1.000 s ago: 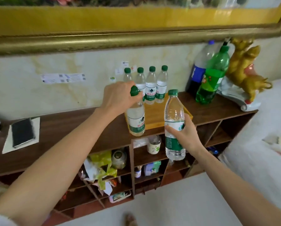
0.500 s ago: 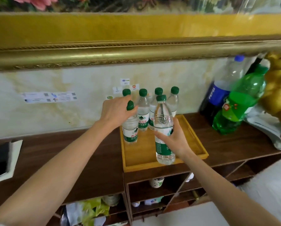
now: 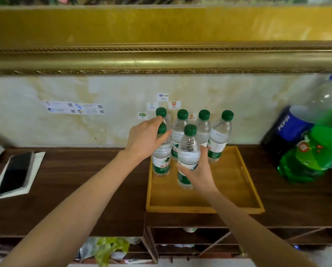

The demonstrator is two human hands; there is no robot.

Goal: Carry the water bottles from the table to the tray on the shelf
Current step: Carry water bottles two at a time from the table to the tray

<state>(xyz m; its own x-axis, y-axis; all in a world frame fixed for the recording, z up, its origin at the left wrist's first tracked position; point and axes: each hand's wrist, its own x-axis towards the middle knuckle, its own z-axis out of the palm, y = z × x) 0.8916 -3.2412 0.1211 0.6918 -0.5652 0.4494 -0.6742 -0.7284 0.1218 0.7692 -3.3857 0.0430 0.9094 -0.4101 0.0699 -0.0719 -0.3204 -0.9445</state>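
a dark phone (image 3: 15, 173) lies on a white paper (image 3: 35, 160) at the left of the wooden top. at the right, a pepsi bottle (image 3: 294, 130) stands just behind a green soda bottle (image 3: 315, 153). a gold picture frame (image 3: 161, 58) hangs above small stickers (image 3: 74, 108) on the wall.

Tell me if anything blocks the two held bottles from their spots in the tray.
Nothing visible does. The left hand and right hand each hold a bottle over bare tray floor, just in front of the back row.

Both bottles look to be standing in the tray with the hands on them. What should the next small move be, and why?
Probably let go of both. The left hand grips one bottle near its cap, the right hand holds the other bottle low down, and both seem upright on the tray floor.
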